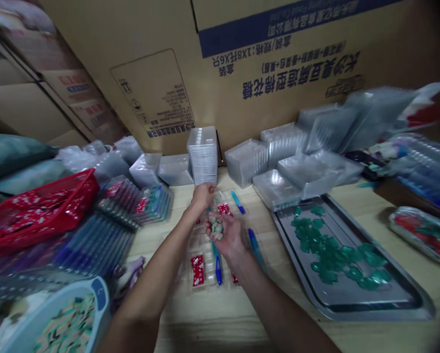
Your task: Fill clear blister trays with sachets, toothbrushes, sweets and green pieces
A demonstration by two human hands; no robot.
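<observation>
Several small pale green and beige pieces [215,227] lie in my right hand [229,235], which is palm up with its fingers curled around them. My left hand [203,196] is just beyond, over the far end of the clear plastic trays [208,255], its fingers bent and pressed together. What those fingers hold, if anything, is hidden. In the trays lie red packets with white marks [197,270] and blue pen-like sticks [217,264]. Another blue stick [256,245] lies to the right of my right hand.
A metal tray [297,267] of green wrapped pieces stands at right. Clear containers [202,152] are stacked along a large cardboard box [234,113]. At left are a red basket [76,184], filled packs [154,203] and a light blue basket [101,294] of small pieces.
</observation>
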